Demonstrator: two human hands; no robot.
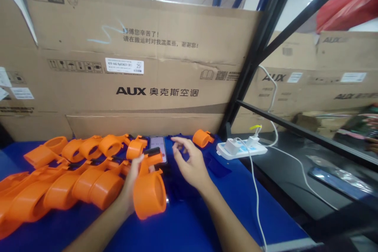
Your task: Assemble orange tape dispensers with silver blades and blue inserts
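Your left grip [130,187] pinches an orange ring [149,197] above the blue surface [171,237], apparently mid-handling, while your right grip [191,162], loosely spread, holds nothing; the next move likely calls for a steady hold.

Vivid orange ring-shaped parts [106,189], some tipped in black, blaze against a solid blue tabletop [189,228]. Brown cardboard [171,59] bears black lettering [130,91], a white label [124,65] and a pale squiggle [99,41]; red sheeting [350,10] and a white-and-light-blue power strip [260,149] flank black metal bars [258,61].
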